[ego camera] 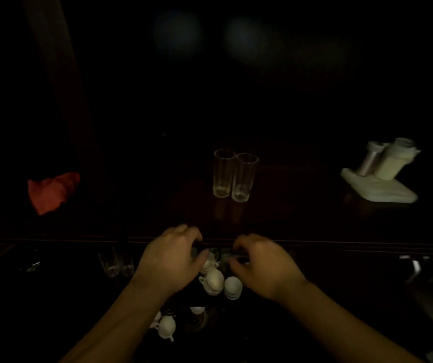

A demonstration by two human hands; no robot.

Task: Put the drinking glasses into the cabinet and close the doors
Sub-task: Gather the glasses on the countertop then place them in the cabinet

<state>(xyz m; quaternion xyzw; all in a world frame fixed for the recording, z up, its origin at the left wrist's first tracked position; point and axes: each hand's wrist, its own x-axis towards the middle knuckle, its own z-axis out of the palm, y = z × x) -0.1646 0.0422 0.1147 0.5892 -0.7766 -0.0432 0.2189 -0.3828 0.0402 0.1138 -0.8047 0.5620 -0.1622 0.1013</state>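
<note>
Two tall clear drinking glasses (223, 174) (244, 178) stand side by side on the dark cabinet top (341, 231). Below its front edge, both hands reach into the dim cabinet interior. My left hand (171, 255) curls around a glass (200, 252) that shows only at my fingertips. My right hand (260, 263) grips another glass (226, 258), also mostly hidden. The two held glasses are close together. Two more glasses (110, 264) stand inside the cabinet to the left of my hands. The doors cannot be made out in the dark.
White teacups (214, 280) are stacked inside the cabinet right under my hands, more of them (167, 326) lower down. A red cloth (51, 191) lies on the top at left. A white stand with two containers (383, 184) sits at right.
</note>
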